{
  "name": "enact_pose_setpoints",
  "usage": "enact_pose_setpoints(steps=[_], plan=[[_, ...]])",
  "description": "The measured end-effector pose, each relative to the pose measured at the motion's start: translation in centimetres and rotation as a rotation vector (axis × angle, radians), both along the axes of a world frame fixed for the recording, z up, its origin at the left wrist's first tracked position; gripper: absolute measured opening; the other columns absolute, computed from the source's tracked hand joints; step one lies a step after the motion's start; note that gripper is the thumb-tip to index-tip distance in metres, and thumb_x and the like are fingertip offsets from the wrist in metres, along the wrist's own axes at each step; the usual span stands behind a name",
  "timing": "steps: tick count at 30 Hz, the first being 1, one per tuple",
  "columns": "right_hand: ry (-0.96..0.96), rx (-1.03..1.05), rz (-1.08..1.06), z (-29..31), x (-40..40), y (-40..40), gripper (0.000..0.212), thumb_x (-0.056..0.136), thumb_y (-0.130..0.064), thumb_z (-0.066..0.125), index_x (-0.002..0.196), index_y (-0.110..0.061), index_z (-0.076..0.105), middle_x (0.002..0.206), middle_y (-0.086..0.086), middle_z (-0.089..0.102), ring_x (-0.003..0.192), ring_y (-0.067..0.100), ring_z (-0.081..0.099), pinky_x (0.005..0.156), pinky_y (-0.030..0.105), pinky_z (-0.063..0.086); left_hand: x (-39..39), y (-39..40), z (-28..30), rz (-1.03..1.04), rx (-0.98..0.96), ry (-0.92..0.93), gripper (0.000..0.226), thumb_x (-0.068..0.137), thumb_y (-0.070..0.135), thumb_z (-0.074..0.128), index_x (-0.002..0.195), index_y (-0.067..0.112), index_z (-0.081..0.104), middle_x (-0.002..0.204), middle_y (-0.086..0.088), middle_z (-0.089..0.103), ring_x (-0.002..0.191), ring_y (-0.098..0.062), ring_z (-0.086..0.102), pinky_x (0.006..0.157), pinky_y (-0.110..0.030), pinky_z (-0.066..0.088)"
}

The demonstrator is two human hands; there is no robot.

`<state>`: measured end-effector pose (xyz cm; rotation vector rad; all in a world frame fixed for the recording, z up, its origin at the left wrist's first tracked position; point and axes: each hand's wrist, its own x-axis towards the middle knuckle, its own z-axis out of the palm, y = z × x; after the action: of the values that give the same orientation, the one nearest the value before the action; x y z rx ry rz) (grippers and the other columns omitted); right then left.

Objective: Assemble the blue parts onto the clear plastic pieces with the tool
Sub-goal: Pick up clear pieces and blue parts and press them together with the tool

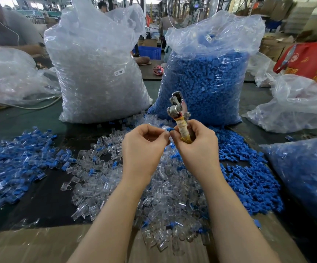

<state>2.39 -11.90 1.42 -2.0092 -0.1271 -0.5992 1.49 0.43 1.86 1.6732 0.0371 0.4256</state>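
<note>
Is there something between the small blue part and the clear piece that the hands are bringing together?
Nothing visible. The left hand pinches the small clear plastic piece, the right hand holds the small blue plastic part and the tape-wrapped metal tool; the two parts already meet.

A factory floor or packing workshop is showing here: two big clear sacks are standing on the table (40, 196), one bulging with clear plastic pieces (97, 73) and labelled SJ-017, one with blue parts (205, 82). Loose parts are lying heaped around them. Cardboard cartons (275, 44), a blue crate (149, 52) and other workers are crowding the hall behind.
</note>
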Motion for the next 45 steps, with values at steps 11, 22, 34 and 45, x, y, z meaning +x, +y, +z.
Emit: enact_pose_setpoints(steps=[11,22,34,45], plan=[[0.062,0.086,0.051,0.0,0.1,0.4,0.011,0.086,-0.022,0.07,0.077,-0.021,0.064,0.057,-0.018,0.058,0.053,0.003,0.049,0.057,0.03,0.043,-0.1,0.1,-0.1,0.035,0.105,-0.133,0.011,0.079,0.01,0.078,0.075,0.019,0.073,0.069,0.008,0.072,0.067,-0.007,0.07,0.065,-0.026,0.06],[0.107,0.019,0.132,0.7,-0.2,0.0,0.004,0.084,-0.016,0.065,0.085,-0.019,0.067,0.069,0.0,0.065,0.061,0.018,0.055,0.063,0.047,0.052,0.2,0.4,-0.5,0.035,0.113,-0.117,0.014,0.08,0.014,0.08,0.073,0.018,0.069,0.069,0.009,0.072,0.066,-0.005,0.069,0.061,-0.018,0.055],[0.358,-0.078,0.313,0.7,-0.4,-2.3,0.005,0.086,-0.017,0.069,0.088,-0.021,0.068,0.084,0.007,0.069,0.08,0.029,0.064,0.078,0.049,0.054,0.6,1.4,0.1,-0.106,-0.254,-0.054,0.007,0.09,0.0,0.064,0.084,0.003,0.065,0.067,0.0,0.071,0.064,-0.008,0.069,0.062,-0.017,0.053],[0.404,-0.116,0.406,0.7,-0.4,-2.4,0.007,0.084,-0.013,0.067,0.089,-0.018,0.064,0.074,-0.001,0.06,0.064,0.012,0.049,0.066,0.033,0.041,0.3,1.7,0.3,-0.153,-0.227,-0.08,0.007,0.09,0.0,0.064,0.085,0.005,0.064,0.068,0.001,0.071,0.067,-0.01,0.069,0.067,-0.02,0.055]])
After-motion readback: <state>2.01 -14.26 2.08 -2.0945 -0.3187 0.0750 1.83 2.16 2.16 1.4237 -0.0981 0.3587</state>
